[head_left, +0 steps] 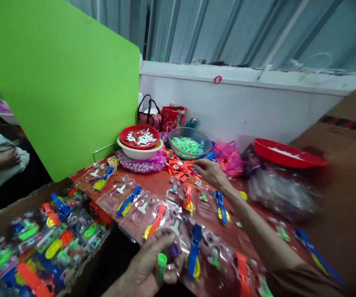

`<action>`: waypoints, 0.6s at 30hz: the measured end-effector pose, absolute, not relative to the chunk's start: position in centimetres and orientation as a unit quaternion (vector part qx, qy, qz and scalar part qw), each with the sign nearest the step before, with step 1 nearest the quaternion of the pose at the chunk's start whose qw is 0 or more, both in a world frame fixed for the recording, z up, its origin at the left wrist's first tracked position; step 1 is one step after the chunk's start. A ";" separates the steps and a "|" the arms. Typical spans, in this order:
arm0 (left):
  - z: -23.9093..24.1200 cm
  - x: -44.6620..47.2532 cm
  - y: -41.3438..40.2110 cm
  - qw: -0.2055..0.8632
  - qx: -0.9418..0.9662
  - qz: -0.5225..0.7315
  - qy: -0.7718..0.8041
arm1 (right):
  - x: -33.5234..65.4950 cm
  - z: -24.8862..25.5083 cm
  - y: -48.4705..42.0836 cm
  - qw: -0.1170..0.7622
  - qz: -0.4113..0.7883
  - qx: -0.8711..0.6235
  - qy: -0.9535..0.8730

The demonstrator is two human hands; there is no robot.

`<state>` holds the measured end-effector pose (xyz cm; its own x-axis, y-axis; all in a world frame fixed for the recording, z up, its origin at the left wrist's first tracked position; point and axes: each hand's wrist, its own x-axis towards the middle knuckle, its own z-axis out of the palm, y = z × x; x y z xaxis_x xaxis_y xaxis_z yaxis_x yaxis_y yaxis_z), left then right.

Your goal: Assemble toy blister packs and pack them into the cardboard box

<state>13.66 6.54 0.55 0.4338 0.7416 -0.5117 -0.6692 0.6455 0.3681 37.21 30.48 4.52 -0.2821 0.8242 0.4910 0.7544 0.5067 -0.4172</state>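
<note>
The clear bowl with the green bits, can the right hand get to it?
Probably yes. The right hand is stretched out just short of the clear bowl, and only a low pile of orange pieces lies beside it; nothing tall stands between them.

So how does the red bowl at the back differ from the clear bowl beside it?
The red bowl is opaque and holds white pieces; the clear bowl is see-through and holds green pieces. The red bowl sits in a white basin; the clear bowl stands lower. The right hand is nearer the clear bowl. Both are round and open-topped.
</note>
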 end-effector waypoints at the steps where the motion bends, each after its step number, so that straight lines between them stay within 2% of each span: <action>1: 0.3 12.9 6.7 0.840 0.057 0.426 0.330 | 34.3 5.4 31.8 0.341 0.058 -0.477 -0.808; 8: -2.4 7.3 7.8 0.818 0.063 0.464 0.334 | 19.7 7.9 42.1 0.303 0.024 -0.439 -0.845; 18: -7.9 2.9 9.5 0.796 0.069 0.492 0.345 | 10.7 3.1 50.5 0.174 -0.009 -0.516 -0.839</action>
<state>2.91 9.51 -7.85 0.2782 0.8315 -0.4808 -0.7359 0.5062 0.4497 10.68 50.54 3.10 -0.4075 0.8620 0.3015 0.8683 0.4679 -0.1644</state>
